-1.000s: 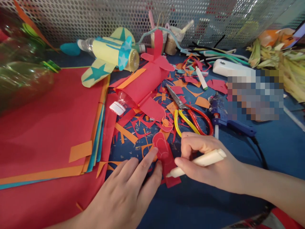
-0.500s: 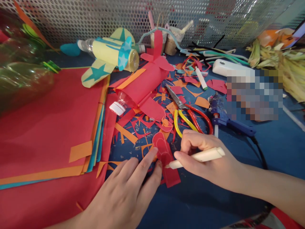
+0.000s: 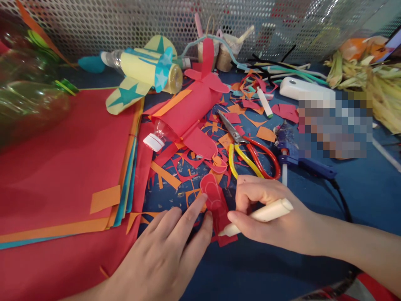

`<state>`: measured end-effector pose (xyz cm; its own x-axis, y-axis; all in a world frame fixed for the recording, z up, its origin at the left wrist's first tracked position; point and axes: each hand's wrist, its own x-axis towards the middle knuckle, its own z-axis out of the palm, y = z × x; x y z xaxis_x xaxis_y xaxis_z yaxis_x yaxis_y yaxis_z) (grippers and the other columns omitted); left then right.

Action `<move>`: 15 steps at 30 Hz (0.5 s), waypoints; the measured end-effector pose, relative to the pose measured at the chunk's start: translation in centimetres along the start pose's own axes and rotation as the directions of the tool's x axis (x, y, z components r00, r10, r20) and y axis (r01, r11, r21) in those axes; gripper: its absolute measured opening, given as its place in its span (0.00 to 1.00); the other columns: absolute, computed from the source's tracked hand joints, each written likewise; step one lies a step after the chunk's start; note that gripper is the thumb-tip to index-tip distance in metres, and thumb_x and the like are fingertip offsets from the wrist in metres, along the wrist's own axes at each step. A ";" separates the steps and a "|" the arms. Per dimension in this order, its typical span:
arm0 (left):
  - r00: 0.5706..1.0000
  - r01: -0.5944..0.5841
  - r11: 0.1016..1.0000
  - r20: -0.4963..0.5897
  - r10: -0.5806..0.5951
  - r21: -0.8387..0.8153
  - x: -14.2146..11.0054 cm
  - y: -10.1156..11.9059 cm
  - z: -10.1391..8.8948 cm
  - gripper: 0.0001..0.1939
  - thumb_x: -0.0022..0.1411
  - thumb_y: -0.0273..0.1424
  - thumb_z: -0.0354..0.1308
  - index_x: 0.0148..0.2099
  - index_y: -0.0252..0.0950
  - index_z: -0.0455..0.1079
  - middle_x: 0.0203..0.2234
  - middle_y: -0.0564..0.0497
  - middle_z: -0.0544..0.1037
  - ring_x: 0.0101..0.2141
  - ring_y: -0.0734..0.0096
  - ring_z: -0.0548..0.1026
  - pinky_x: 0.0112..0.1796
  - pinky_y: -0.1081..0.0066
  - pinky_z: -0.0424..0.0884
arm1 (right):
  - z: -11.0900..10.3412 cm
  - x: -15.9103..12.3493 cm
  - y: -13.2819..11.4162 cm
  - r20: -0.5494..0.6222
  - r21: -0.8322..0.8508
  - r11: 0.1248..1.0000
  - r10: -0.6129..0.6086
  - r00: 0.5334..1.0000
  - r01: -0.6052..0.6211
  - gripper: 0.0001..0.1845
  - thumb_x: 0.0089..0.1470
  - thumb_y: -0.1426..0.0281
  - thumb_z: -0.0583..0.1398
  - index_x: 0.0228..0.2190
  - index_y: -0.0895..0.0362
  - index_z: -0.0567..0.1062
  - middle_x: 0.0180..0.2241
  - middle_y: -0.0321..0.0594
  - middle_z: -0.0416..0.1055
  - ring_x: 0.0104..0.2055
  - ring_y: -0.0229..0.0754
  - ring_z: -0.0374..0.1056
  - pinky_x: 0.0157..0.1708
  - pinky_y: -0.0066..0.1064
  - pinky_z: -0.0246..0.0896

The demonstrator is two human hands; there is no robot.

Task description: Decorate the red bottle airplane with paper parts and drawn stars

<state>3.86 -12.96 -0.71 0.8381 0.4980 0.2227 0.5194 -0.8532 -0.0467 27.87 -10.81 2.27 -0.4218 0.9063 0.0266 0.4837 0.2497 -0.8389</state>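
Observation:
A narrow strip of red paper (image 3: 219, 205) with pale rounded outlines lies on the blue tabletop. My left hand (image 3: 175, 242) rests flat with fingers apart, its index fingertip touching the strip's left edge. In a writing grip, my right hand (image 3: 269, 213) closes around a cream-coloured marker (image 3: 274, 210), whose tip meets the lower end of the strip. Just beyond that hand lie scissors (image 3: 239, 142) with one red and one yellow handle. Farther back, a plastic bottle wrapped in red paper like an airplane (image 3: 194, 110) rests on the scraps, its white cap toward me.
Stacked coloured paper (image 3: 62, 167) covers the left side, with green bottles (image 3: 31, 100) on top. A yellow bottle airplane (image 3: 140, 71) sits behind. To the right are a blue glue gun (image 3: 300, 161) with a cord and a white device (image 3: 307, 90). Perforated metal (image 3: 109, 25) rises behind.
The marker tip has moved down along the red paper strip, nearer its lower end, as my right hand shifted slightly. My left hand stays in place.

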 end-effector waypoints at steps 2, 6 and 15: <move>1.000 -0.009 1.000 0.004 0.009 -0.009 0.0 0.0 0.0 0.24 0.63 0.18 0.40 0.58 0.35 0.63 0.52 0.44 0.73 0.48 0.55 0.71 0.44 0.57 0.68 | 0.0 0.1 0.0 0.008 -0.002 1.000 -0.003 1.000 0.003 0.16 0.51 0.75 0.61 0.18 0.56 0.62 0.17 0.28 0.61 0.23 0.31 0.55 0.22 0.23 0.50; 1.000 -0.012 1.000 -0.005 0.012 -0.001 -0.1 0.0 0.2 0.24 0.64 0.18 0.40 0.59 0.34 0.62 0.52 0.44 0.72 0.49 0.55 0.70 0.46 0.56 0.66 | -0.1 0.2 -0.1 0.025 -0.005 1.000 -0.002 1.000 0.002 0.16 0.51 0.74 0.61 0.17 0.56 0.61 0.17 0.28 0.60 0.24 0.32 0.56 0.24 0.24 0.51; 1.000 -0.008 1.000 -0.017 0.008 0.002 0.2 0.0 -0.1 0.24 0.62 0.17 0.41 0.57 0.34 0.64 0.52 0.43 0.72 0.48 0.56 0.70 0.44 0.58 0.68 | -0.2 0.0 0.1 0.060 -0.005 1.000 -0.013 0.998 0.013 0.16 0.51 0.74 0.61 0.18 0.55 0.61 0.17 0.28 0.62 0.23 0.33 0.56 0.24 0.25 0.50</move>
<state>3.96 -12.86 -0.55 0.8391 0.4888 0.2389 0.5134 -0.8567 -0.0503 28.08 -10.72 2.26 -0.4735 0.8808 0.0043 0.4818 0.2631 -0.8359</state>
